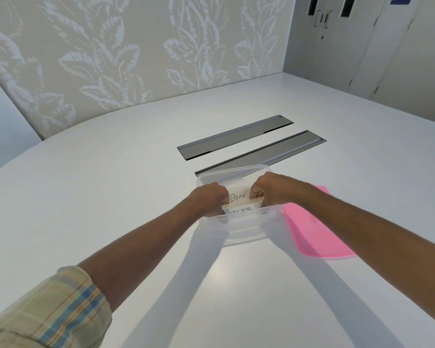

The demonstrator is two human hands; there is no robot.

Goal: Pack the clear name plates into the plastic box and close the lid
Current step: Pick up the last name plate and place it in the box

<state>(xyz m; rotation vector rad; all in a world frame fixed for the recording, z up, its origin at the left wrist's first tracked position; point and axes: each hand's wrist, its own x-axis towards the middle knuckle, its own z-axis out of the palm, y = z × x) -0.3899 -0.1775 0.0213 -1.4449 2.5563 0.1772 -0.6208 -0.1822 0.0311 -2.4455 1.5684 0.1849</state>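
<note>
Both hands, left [209, 198] and right [271, 188], grip a name plate [239, 197] inside the clear plastic box [241, 223], frame centre; pink lid [317, 234] beside its right edge on the tabletop [111, 184].

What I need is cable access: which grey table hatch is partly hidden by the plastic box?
The nearer hatch: the plastic box hides its left end behind the far rim. The farther hatch shows whole, apart from the box.

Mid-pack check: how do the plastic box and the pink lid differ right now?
The plastic box is clear and deep; the pink lid is tinted and flat. The box holds name plates, gripped by the left hand and right hand; the lid lies off it, to its right. Both rest on the white table.
</note>
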